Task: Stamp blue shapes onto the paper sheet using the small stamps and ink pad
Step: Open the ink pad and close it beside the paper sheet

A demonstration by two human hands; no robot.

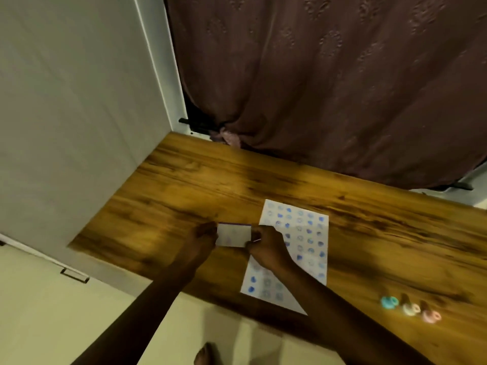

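Just left of the paper sheet [295,248], both hands pinch the ink pad [234,235]: left hand [204,237] on its left edge, right hand [266,247] on its right, over the sheet. Lid looks shut; likely opening or closing. Hold base flat, pull evenly. Three small stamps [409,309] sit untouched, well right of sheet, on table [184,185].

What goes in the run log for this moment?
hands: left hand and right hand grip white rectangular ink pad case | white paper sheet: mostly stamped blue | three small stamps: untouched on wooden table
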